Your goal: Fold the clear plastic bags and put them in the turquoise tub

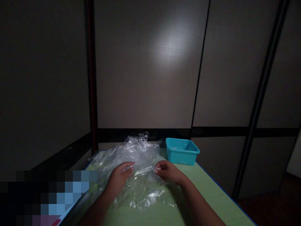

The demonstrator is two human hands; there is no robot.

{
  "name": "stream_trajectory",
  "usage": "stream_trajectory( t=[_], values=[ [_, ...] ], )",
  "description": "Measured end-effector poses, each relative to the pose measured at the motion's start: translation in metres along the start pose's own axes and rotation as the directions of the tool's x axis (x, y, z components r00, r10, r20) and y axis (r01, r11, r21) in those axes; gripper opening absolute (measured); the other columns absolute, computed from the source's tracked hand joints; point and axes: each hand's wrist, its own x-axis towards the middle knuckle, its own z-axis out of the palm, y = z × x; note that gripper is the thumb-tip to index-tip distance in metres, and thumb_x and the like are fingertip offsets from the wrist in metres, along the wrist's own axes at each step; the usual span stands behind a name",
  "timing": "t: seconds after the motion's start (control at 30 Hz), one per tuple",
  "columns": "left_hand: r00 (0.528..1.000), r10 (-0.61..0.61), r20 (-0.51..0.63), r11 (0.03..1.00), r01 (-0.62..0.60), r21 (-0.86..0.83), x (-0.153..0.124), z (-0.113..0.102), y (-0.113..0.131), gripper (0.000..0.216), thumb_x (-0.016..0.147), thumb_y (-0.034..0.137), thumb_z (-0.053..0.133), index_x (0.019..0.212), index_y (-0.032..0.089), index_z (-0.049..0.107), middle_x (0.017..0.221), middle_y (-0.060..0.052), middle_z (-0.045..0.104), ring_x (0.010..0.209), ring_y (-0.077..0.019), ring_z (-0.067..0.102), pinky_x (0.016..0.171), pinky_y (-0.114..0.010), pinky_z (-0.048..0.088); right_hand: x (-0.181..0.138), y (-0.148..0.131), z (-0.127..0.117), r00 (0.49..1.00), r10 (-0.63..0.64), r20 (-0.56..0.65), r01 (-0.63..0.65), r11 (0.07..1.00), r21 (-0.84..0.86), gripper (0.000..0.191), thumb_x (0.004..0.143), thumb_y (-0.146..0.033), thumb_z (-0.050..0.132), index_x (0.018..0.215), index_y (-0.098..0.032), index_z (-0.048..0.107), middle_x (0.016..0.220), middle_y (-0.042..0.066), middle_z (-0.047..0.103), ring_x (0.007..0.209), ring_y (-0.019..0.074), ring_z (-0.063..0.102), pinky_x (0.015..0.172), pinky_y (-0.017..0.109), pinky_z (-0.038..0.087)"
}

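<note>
A heap of clear crumpled plastic bags lies on a green table. My left hand rests on the plastic with its fingers curled and pinching the film. My right hand is closed on the same sheet of plastic a little to the right. A strip of the film stretches between the two hands. Both forearms reach in from the bottom edge.
A turquoise plastic tub stands at the table's far right, just behind my right hand. Grey panelled walls with dark posts close off the back. The table's blue edge runs along the right. A blurred patch covers the lower left.
</note>
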Motion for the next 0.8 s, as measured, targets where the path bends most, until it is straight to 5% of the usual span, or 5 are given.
stream_trajectory(
  t=[0.2, 0.33, 0.53, 0.67, 0.8],
  values=[
    [0.979, 0.205, 0.002, 0.930, -0.195, 0.312, -0.005, 0.002, -0.003, 0.036, 0.065, 0.033, 0.067, 0.100, 0.024, 0.070, 0.123, -0.008, 0.056, 0.120, -0.0310, 0.043, 0.106, -0.043, 0.026, 0.007, 0.016, -0.007, 0.993, 0.120, -0.022, -0.122, 0.971, -0.205, 0.030, 0.089, -0.033, 0.055, 0.114, -0.016, 0.055, 0.113, 0.007, 0.058, 0.093, 0.0189, 0.059, 0.078, 0.038, 0.051],
    [0.923, 0.360, 0.132, 0.598, -0.337, 0.727, -0.017, 0.008, -0.001, 0.052, 0.073, 0.036, 0.064, 0.123, 0.027, 0.057, 0.144, -0.009, 0.037, 0.136, -0.0345, 0.019, 0.108, -0.057, 0.001, 0.005, 0.016, -0.007, 0.995, 0.097, -0.033, -0.103, 0.947, -0.304, 0.030, 0.089, -0.034, 0.055, 0.113, -0.017, 0.056, 0.115, 0.006, 0.057, 0.095, 0.0198, 0.059, 0.079, 0.039, 0.051],
    [0.769, 0.113, 0.630, 0.605, -0.556, 0.570, -0.035, 0.018, 0.003, 0.070, 0.078, 0.048, 0.062, 0.140, 0.036, 0.033, 0.148, -0.003, 0.029, 0.137, -0.0281, 0.021, 0.109, -0.055, -0.002, 0.002, 0.007, -0.008, 0.986, -0.046, -0.162, -0.016, 0.934, -0.358, 0.027, 0.089, -0.033, 0.055, 0.110, -0.016, 0.057, 0.111, 0.006, 0.058, 0.093, 0.0187, 0.059, 0.080, 0.038, 0.050],
    [0.738, -0.015, 0.675, 0.662, -0.499, 0.560, -0.037, 0.019, 0.000, 0.080, 0.075, 0.052, 0.063, 0.143, 0.032, 0.026, 0.149, -0.006, 0.024, 0.137, -0.0299, 0.021, 0.109, -0.056, 0.000, 0.001, -0.001, -0.019, 0.931, -0.151, -0.333, 0.034, 0.943, -0.331, 0.026, 0.090, -0.033, 0.053, 0.111, -0.017, 0.056, 0.111, 0.006, 0.058, 0.095, 0.0184, 0.058, 0.082, 0.039, 0.049],
    [0.731, -0.113, 0.674, 0.619, -0.479, 0.623, -0.035, 0.017, 0.001, 0.088, 0.073, 0.059, 0.061, 0.144, 0.025, 0.023, 0.150, -0.009, 0.015, 0.138, -0.0297, 0.015, 0.109, -0.056, 0.004, 0.002, -0.007, -0.018, 0.945, -0.135, -0.299, 0.053, 0.962, -0.270, 0.028, 0.092, -0.036, 0.050, 0.110, -0.015, 0.055, 0.101, 0.005, 0.060, 0.083, 0.0156, 0.061, 0.073, 0.035, 0.052]
  ],
)
